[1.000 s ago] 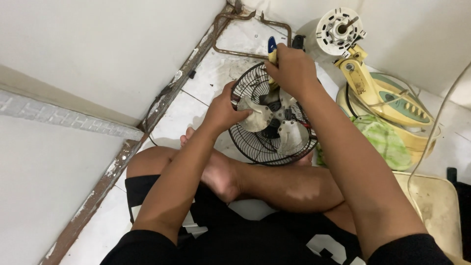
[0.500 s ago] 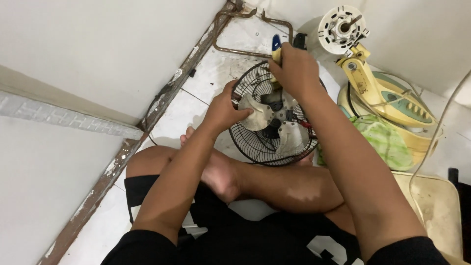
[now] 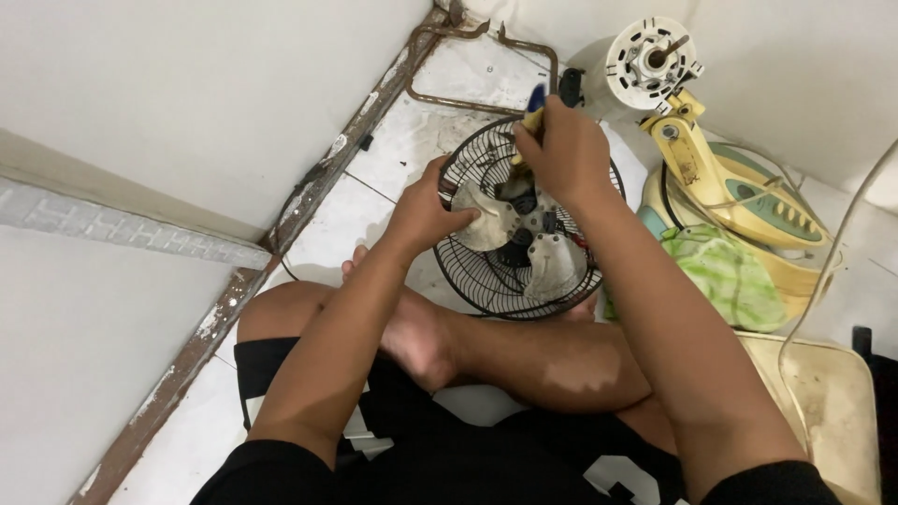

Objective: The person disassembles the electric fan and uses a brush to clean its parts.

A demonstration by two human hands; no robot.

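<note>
Two hands on the fan blade (image 3: 524,245) in the black wire guard (image 3: 468,281) on the floor tile. Left hand (image 3: 432,213) unchanged, closed on one blade. Right hand (image 3: 566,150) has shifted up-screen, fist around the yellow-handled tool (image 3: 533,110) at the hub; motor stand (image 3: 711,178) beside.

Black wire fan guard (image 3: 468,281), dusty matt plastic blades (image 3: 557,266), glossy floor tiles (image 3: 327,224).
</note>
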